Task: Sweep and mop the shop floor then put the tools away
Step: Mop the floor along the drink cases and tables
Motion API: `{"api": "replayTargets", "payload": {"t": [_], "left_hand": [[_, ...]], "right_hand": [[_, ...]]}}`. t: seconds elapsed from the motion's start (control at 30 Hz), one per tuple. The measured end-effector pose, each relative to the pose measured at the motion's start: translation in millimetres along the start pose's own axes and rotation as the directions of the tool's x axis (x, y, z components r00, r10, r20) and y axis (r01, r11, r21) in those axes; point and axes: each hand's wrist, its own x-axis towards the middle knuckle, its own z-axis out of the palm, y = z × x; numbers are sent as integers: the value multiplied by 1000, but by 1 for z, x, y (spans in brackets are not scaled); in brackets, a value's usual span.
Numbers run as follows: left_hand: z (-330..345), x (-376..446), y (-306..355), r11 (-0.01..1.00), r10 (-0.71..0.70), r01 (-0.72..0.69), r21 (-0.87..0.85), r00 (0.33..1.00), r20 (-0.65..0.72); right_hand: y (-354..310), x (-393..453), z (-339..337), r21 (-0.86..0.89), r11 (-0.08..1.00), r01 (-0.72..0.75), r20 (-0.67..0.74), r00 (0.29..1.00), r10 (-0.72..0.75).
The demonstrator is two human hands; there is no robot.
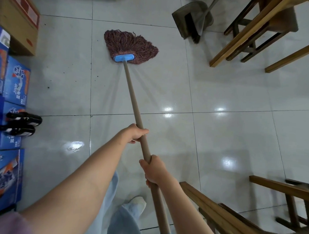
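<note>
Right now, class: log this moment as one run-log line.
phase: mopping | left hand and right hand: gripping mop handle | mop head: on tiled floor

2 hands (136, 134) on mop (133, 98)

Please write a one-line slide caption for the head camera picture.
Both hands, left hand ahead of right hand, grip the mop on the tiled floor.

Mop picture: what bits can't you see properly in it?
- Mop handle, head view: its top end is cut off by the bottom edge, and parts hide under the left hand and right hand.
- Broom: mostly hidden behind the dustpan.
- Dustpan's handle: runs off the top edge.
- Blue boxes: cut by the left edge, print too small to read.
</note>
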Motion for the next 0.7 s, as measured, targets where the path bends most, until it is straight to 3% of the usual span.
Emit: {"api": "replayTargets", "payload": {"t": [0.4,0.7], "left_hand": [[91,-42,-56,1000,-23,23,-9,999,47],[97,-30,-68,956,7,-5,-292,1000,4]], "right_hand": [[109,-41,0,-154,988,28,-4,1000,-29],[107,-40,-5,85,996,14,60,998,-19]]}}
